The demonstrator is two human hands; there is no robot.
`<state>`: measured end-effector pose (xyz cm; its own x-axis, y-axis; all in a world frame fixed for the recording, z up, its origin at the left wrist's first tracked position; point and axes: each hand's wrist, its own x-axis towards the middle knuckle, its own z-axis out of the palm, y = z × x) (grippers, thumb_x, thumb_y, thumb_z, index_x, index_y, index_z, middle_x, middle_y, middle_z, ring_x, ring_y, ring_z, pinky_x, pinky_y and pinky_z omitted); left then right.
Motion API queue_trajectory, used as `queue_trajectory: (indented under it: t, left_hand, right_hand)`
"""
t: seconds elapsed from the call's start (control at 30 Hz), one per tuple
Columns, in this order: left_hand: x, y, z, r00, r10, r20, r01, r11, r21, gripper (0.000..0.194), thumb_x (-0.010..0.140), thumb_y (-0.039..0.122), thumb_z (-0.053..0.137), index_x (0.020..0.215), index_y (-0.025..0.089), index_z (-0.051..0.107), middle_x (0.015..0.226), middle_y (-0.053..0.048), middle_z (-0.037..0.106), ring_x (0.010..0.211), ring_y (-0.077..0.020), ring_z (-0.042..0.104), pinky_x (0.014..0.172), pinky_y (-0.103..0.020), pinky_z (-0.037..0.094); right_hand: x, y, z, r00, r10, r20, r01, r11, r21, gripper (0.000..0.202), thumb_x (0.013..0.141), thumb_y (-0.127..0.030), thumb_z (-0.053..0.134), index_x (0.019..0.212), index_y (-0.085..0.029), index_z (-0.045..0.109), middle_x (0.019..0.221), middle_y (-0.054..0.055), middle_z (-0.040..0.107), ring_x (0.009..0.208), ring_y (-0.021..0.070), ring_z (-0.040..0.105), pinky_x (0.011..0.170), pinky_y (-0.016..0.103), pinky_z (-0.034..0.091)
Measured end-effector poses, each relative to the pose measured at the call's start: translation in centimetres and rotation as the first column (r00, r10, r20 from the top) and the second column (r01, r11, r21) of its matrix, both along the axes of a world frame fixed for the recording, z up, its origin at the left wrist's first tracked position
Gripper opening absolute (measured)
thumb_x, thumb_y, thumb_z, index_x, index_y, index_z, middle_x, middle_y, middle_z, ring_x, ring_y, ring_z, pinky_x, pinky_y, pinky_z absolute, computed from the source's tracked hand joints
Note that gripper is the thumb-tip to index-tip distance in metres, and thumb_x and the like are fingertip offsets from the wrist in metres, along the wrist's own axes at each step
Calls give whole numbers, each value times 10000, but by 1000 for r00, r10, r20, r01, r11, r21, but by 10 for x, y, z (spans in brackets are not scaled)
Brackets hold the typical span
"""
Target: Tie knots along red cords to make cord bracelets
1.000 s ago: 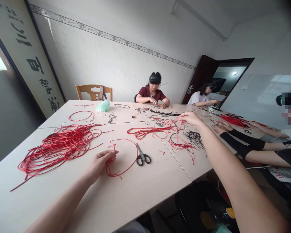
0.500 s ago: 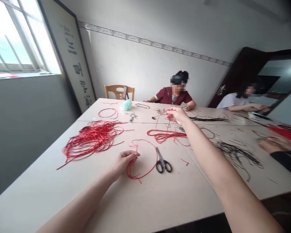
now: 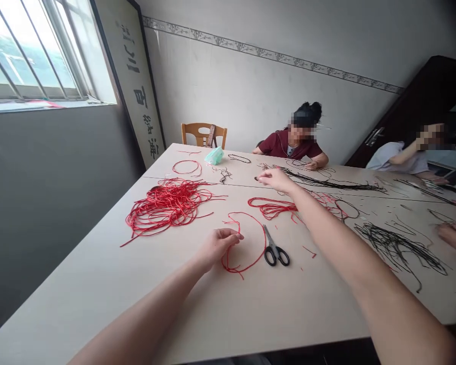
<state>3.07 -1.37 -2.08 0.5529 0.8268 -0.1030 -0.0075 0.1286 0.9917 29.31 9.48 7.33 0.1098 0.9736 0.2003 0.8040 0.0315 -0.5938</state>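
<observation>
Centre: our left hand [image 3: 221,245] pinches thin, looped red cord [image 3: 232,270] | upper centre: our right hand's [image 3: 276,180] fingers bunch, grip unclear | beside loop: black-handled scissors [image 3: 272,246]

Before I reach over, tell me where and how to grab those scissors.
Best bet: take the scissors by the black handles, pinching from above where the two loops meet, coming in from the near right. They lie flat, handles towards you and blades pointing away; the red cord loop runs close along their left side.
</observation>
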Motion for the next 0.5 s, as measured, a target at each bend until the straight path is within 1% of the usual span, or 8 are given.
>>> queue_trajectory:
  t: [0.07,0.13,0.23,0.3,0.37,0.43,0.5]
  left_hand:
    - [1,0,0,1000,-5,-7,5,1000,0,294,673,403,637,805,148,701,838,-79,669,809,-181,575,775,-278,402]
    - [1,1,-1,999,5,-44,-4,1000,8,324,668,427,641,836,156,701,862,-75,674,832,-186,574,782,-278,399]
    - [1,4,-4,998,17,-52,-16,1000,19,347,649,455,656,838,167,703,855,-64,682,838,-187,578,771,-266,400]
    - [1,5,-6,997,7,-71,-5,1000,22,373,627,473,673,842,170,704,848,-63,685,830,-190,582,758,-266,405]
    - [1,7,-8,994,17,-104,-13,999,41,384,625,492,672,843,177,705,844,-61,688,819,-193,585,745,-269,408]
    - [0,7,-8,989,21,-145,-13,998,59,389,629,502,668,852,186,706,842,-55,689,820,-195,584,735,-268,409]
    - [0,7,-7,982,30,-185,-19,998,62,394,624,505,673,866,196,708,822,-47,689,818,-197,582,728,-265,410]
  right_hand:
    - [52,-24,-10,982,-141,124,144,989,-22,110,698,-266,631,751,-175,666,664,10,655,597,116,558,619,216,423]
    - [102,-54,-17,941,-255,221,270,962,-43,94,668,-248,634,716,-177,674,636,11,648,594,126,554,599,219,410]
    - [160,-104,-24,858,-386,338,433,899,-72,67,640,-233,631,666,-193,678,589,2,631,578,131,542,575,220,392]
    - [186,-133,-32,816,-428,389,500,860,-102,31,609,-205,643,596,-203,671,564,-2,621,574,131,539,575,221,386]
    - [205,-155,-44,792,-449,415,539,833,-128,49,591,-180,647,561,-214,666,585,-2,631,592,139,546,586,226,385]
    - [218,-170,-58,780,-462,422,561,815,-145,50,586,-178,652,567,-221,669,632,4,649,620,149,559,601,232,387]
    - [227,-178,-71,770,-478,422,579,801,-149,51,589,-207,661,630,-227,684,705,14,668,664,159,572,611,236,388]
